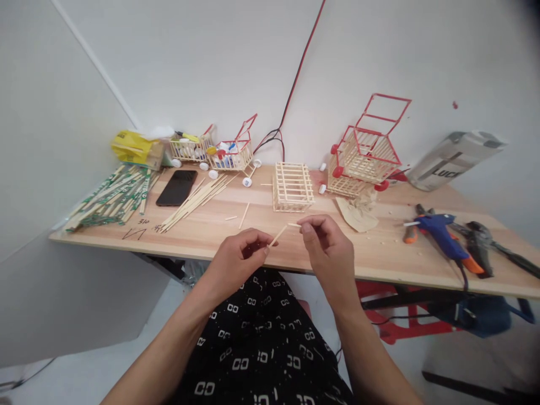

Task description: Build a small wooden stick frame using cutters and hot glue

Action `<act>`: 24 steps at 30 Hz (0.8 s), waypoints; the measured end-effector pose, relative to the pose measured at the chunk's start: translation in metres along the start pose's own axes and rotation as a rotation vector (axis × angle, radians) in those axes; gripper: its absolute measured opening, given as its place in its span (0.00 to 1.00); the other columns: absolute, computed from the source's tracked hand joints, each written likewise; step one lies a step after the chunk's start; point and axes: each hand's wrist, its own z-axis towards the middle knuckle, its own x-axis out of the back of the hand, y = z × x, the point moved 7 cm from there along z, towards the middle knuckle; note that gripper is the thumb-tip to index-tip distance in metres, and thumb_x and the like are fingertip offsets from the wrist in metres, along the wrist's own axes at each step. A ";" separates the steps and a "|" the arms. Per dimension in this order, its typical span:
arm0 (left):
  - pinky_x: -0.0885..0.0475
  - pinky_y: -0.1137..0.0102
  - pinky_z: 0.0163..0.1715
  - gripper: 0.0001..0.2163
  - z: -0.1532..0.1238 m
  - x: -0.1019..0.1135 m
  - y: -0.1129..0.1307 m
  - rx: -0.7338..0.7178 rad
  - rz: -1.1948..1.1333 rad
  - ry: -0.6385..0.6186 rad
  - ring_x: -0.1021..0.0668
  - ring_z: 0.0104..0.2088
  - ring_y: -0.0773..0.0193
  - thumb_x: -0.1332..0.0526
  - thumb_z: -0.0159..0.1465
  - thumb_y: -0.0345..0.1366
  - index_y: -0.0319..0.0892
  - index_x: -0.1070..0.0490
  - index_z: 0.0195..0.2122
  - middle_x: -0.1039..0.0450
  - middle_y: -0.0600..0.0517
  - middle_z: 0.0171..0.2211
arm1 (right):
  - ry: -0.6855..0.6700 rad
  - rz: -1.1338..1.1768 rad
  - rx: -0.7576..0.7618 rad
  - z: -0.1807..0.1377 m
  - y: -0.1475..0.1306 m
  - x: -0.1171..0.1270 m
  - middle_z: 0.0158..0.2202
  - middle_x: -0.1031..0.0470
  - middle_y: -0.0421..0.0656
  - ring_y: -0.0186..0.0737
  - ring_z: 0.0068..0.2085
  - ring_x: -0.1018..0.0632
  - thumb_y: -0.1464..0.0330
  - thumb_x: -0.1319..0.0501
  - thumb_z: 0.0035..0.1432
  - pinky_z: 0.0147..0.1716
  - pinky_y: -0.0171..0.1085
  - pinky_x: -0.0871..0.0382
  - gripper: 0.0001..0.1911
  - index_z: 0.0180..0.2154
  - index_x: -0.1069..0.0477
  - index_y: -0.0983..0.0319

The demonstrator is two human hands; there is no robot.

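Observation:
Over the front edge of the wooden table, my left hand (243, 252) pinches a thin wooden stick (277, 236) that slants up to the right. My right hand (327, 247) has a short piece of stick (294, 225) between thumb and forefinger. The ends of the two pieces come close together; whether they touch or are still joined I cannot tell. Just behind my hands stands a small crate-like frame of wooden sticks (293, 187). Loose cut pieces, one of them a short stick (244, 215), lie to its left.
Wrapped chopsticks (113, 197), a phone (176, 188) and bare sticks (198, 199) lie left. Miniature stick shopping carts (231, 156) stand behind; larger red-trimmed carts (363, 160) are back right. A blue glue gun (442, 233), pliers-like black tools (476, 247) and a LUCK-marked container (453, 160) are right.

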 end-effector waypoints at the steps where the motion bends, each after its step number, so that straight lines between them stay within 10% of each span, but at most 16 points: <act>1: 0.30 0.67 0.39 0.08 0.000 0.000 0.000 -0.001 -0.005 -0.001 0.25 0.36 0.64 0.43 0.61 0.33 0.41 0.26 0.39 0.24 0.50 0.36 | 0.000 0.005 -0.004 0.000 0.001 -0.001 0.31 0.29 0.40 0.35 0.32 0.29 0.64 0.44 0.62 0.34 0.35 0.34 0.07 0.37 0.29 0.59; 24: 0.33 0.71 0.37 0.07 0.000 -0.006 -0.004 0.083 -0.204 -0.028 0.27 0.36 0.65 0.40 0.60 0.35 0.40 0.26 0.38 0.26 0.51 0.36 | 0.025 0.054 -0.030 -0.002 0.000 -0.001 0.31 0.28 0.40 0.34 0.32 0.28 0.66 0.43 0.62 0.33 0.34 0.34 0.06 0.37 0.30 0.60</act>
